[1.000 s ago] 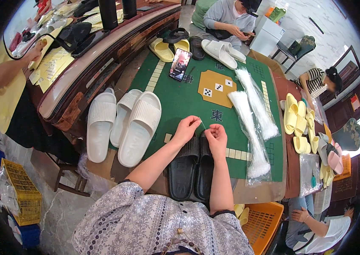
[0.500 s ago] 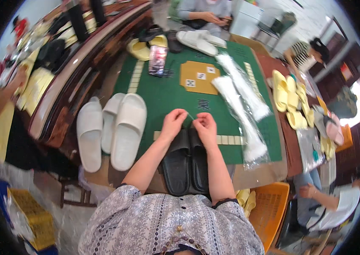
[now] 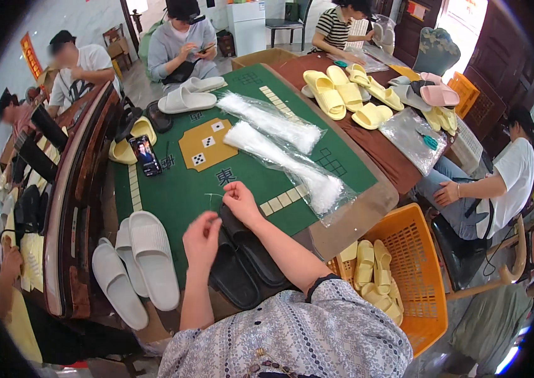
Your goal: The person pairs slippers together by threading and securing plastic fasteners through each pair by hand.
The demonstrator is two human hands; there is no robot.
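A pair of black slippers (image 3: 235,268) lies at the table's near edge, partly covered by my right arm. Over their far ends my right hand (image 3: 242,205) pinches a thin whitish strand (image 3: 211,194). My left hand (image 3: 202,238) is just left of the slippers, fingertips drawn together; whether it also grips the strand is hidden. Two long clear bags (image 3: 279,151) packed with white strands rest beyond my right hand. Several pale grey slippers (image 3: 153,258) stand to the left of my left hand.
A green table mat (image 3: 175,198) holds a phone (image 3: 145,155) and white slippers (image 3: 188,99). Yellow slippers (image 3: 324,94) and teal scissors (image 3: 429,142) lie on the brown table at right. An orange basket (image 3: 428,283) stands right of me. Several people sit around.
My view has turned right, bringing the orange basket and seated people further in. My hands have moved apart slightly, the left now lower than the right.
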